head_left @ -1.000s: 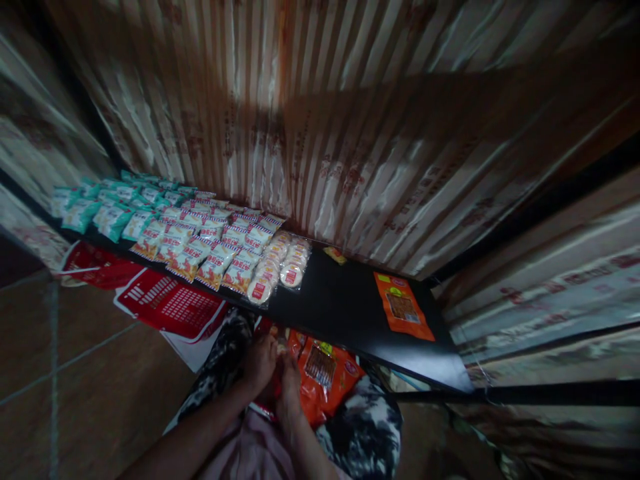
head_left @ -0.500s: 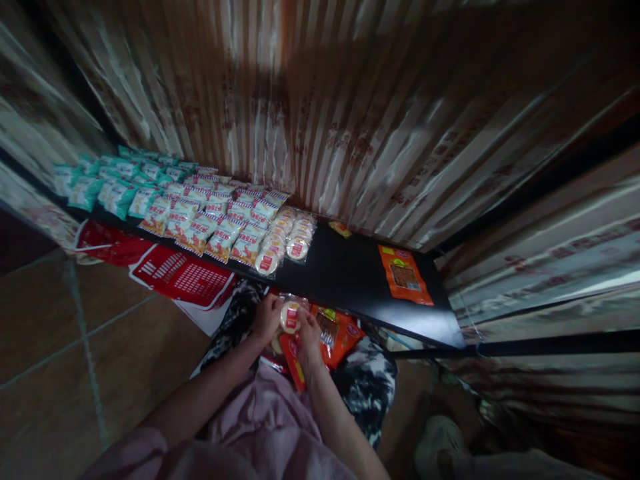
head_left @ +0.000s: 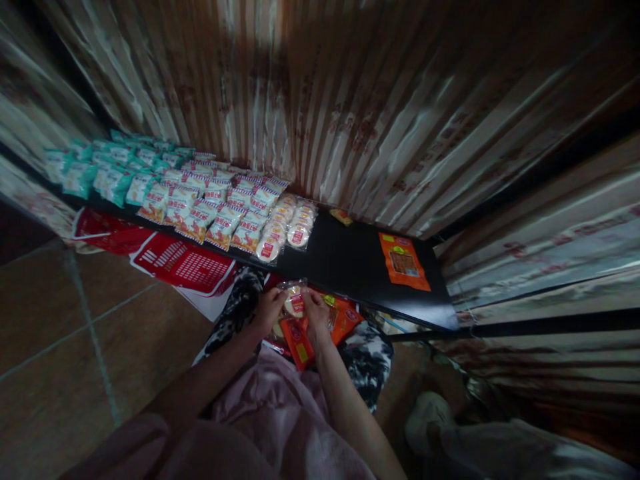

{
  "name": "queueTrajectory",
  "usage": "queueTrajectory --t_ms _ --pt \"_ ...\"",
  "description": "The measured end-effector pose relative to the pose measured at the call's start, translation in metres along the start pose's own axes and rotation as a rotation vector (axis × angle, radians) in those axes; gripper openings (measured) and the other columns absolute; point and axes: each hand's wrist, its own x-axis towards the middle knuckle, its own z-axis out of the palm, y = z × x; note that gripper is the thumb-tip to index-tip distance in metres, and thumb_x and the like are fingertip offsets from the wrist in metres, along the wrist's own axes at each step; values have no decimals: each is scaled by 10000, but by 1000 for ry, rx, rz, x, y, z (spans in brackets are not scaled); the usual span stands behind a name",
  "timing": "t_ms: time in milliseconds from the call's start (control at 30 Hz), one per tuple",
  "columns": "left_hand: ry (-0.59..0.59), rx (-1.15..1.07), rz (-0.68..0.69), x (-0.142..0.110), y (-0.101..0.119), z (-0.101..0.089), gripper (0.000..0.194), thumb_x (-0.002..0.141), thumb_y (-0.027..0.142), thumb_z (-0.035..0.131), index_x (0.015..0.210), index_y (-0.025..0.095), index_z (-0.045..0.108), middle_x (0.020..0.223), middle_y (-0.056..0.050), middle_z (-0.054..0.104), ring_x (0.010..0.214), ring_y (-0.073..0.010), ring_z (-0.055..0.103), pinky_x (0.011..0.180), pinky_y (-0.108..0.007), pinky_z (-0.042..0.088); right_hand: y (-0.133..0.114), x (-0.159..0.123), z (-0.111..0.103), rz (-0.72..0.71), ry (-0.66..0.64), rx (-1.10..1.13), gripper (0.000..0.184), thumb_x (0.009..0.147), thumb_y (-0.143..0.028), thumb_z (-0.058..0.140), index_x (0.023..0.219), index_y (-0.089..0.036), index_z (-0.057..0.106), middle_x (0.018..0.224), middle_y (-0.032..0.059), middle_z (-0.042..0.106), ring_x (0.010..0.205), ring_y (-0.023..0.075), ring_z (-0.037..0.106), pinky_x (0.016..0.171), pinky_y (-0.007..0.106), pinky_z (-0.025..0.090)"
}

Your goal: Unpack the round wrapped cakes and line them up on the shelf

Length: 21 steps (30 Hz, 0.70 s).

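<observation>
Between my two hands is a round white cracker pack in clear wrap with a red label. My left hand pinches its left edge, while my right hand grips the right edge. Below them on my lap lie orange snack pouches, partly covered by the right hand and wrist. Just beyond my hands, matching round packs stand in two overlapping rows on the black shelf.
White-and-orange snack bags and teal bags fill the shelf's left part. A small yellow packet and a flat orange pouch lie farther right. Red printed sheets hang below. Another person's shoe is at lower right.
My hands have risen slightly with the cracker pack, which has tilted a little. My right fingers have shifted along its edge. The whole view has moved slightly.
</observation>
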Motion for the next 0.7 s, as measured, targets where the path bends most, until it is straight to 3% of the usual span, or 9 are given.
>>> queueTrajectory --t_ms 167,300,700 --pt "30 -42 -115 1 -5 -5 320 644 424 727 637 152 558 468 62 505 382 -62 436 385 -172 310 -7 -5 4 14 -41 -50 307 556 -405 733 753 -191 632 615 -14 651 525 136 565 528 265 460" --pt "48 -93 -176 0 -8 -6 281 676 379 722 686 141 573 538 21 579 452 -100 544 449 -202 425 -4 -7 3 7 -71 -68 324 553 -405 728 774 -192 623 660 -9 655 541 131 567 534 259 463" --pt "128 -235 -247 -7 -18 0 214 729 328 701 789 158 587 730 -43 655 652 -142 633 598 -252 504 11 -17 1 -215 -106 -479 380 696 -491 634 925 -190 662 841 26 671 756 177 608 692 284 475"
